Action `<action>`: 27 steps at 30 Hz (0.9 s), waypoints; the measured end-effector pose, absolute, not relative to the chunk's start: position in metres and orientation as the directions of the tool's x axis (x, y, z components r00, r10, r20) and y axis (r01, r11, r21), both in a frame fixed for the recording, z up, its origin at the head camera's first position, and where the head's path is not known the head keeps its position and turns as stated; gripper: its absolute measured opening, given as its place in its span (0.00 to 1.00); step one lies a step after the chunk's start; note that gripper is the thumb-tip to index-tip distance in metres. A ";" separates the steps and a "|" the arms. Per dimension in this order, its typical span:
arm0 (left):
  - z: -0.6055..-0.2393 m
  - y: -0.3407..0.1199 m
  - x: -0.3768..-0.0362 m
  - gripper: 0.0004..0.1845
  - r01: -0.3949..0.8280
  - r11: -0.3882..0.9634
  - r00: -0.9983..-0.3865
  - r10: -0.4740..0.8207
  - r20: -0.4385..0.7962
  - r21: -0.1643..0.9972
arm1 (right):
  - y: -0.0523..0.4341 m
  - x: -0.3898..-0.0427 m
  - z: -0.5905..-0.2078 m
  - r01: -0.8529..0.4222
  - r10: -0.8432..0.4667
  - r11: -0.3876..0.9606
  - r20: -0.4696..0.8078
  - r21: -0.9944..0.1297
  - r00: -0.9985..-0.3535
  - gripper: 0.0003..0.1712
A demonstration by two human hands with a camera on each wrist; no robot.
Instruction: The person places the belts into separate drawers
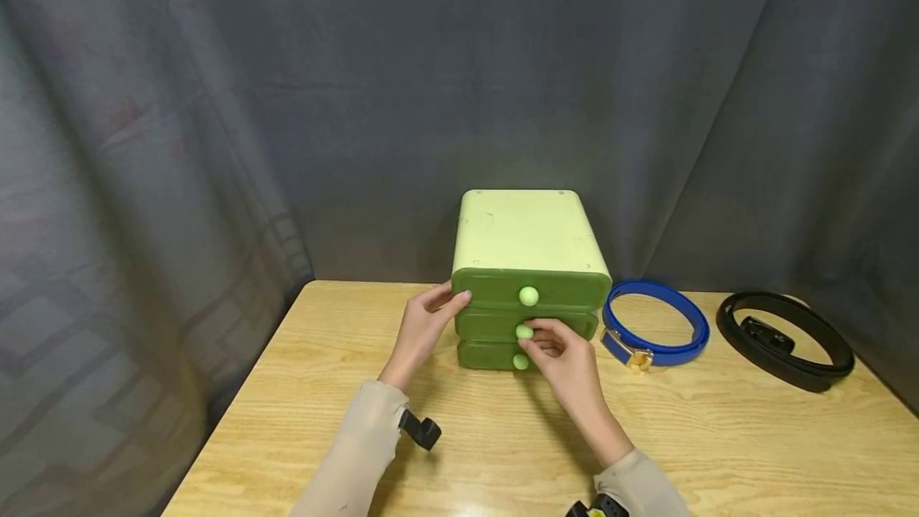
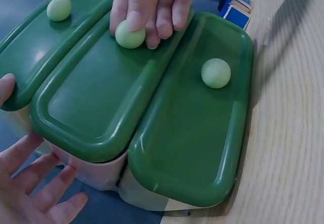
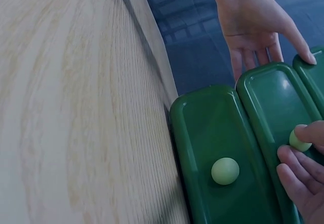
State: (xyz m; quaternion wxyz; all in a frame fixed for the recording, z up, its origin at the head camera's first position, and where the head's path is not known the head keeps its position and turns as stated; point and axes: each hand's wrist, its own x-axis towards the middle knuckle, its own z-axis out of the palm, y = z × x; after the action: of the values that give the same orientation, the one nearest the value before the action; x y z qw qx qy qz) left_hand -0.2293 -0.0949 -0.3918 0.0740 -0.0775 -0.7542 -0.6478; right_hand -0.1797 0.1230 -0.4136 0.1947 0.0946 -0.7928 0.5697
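Coiled blue belt (image 1: 676, 355) near coiled black belt (image 1: 774, 365), grey curtain (image 1: 459, 86) behind.

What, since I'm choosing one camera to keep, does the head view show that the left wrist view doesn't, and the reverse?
Only the head view: the cabinet top, both sleeves, the blue belt whole and, clearly, the black belt.

Only the left wrist view: the cabinet side, with spread fingertips of the left hand beside it.

Both: three green drawers with their pale knobs, the right hand pinching the middle knob, the left thumb on the top drawer, and at least part of the blue belt.
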 end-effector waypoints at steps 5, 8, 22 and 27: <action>-0.391 -0.094 -0.228 0.24 0.214 0.147 -0.976 0.004 0.216 0.966 | 0.123 -0.177 -0.411 -0.358 0.071 0.324 0.400 -0.876 -0.914 0.14; -0.390 -0.094 -0.228 0.25 0.213 0.153 -0.977 0.006 0.214 0.965 | 0.124 -0.176 -0.410 -0.345 0.076 0.334 0.390 -0.877 -0.918 0.13; -0.390 -0.094 -0.227 0.28 0.196 0.171 -0.980 0.010 0.197 0.966 | 0.125 -0.161 -0.408 -0.311 0.065 0.368 0.358 -0.876 -0.932 0.13; -0.390 -0.094 -0.226 0.28 0.195 0.168 -0.981 0.012 0.196 0.966 | 0.125 -0.154 -0.408 -0.312 0.056 0.373 0.357 -0.874 -0.932 0.13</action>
State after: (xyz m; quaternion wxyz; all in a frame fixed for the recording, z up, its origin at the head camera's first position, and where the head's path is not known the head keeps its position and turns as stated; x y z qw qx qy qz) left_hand -0.2262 -0.0942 -0.3897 0.0713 -0.0678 -0.7609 -0.6413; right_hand -0.1537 0.1253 -0.4076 0.1660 0.0791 -0.8117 0.5543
